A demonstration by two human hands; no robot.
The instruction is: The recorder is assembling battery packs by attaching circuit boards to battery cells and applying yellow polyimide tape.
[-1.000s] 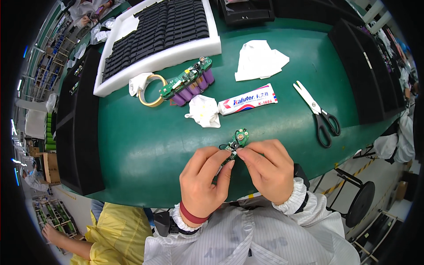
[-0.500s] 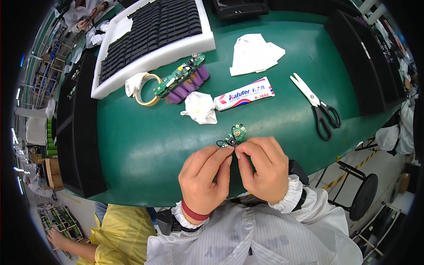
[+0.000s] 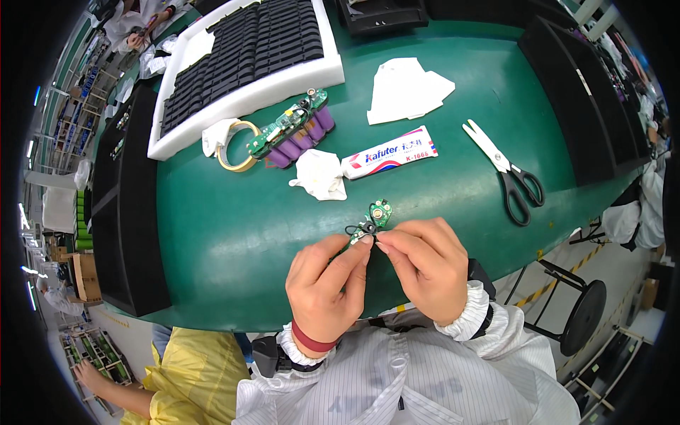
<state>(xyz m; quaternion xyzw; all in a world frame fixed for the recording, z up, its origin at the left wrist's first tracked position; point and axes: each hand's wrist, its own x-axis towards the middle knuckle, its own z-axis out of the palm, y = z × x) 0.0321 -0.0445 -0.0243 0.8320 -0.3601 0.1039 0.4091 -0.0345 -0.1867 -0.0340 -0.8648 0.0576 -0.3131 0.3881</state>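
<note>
A small green circuit board (image 3: pixel 380 212) with round metal parts and a black wire loop is held up over the near middle of the table. My left hand (image 3: pixel 326 276) pinches its near end between thumb and fingers. Close by, my right hand (image 3: pixel 428 265) has its thumb and fingertips pressed together at the board's black part; what lies between them is too small to make out. Beyond the hands lie a white glue tube (image 3: pixel 391 152), a crumpled white tissue (image 3: pixel 319 176) and a purple battery pack (image 3: pixel 292 134) topped with a green board.
Black-handled scissors (image 3: pixel 513 177) lie at right, a folded white cloth (image 3: pixel 407 91) at the back. A tape roll (image 3: pixel 248 164) sits beside a white foam tray (image 3: pixel 159 147) of black parts. Black bins (image 3: pixel 131 212) line the left edge. A person in yellow (image 3: pixel 198 375) is at lower left.
My right hand has shifted slightly right, its thumb a little straighter. The board and my left hand stay almost in place. The view has shifted slightly.
</note>
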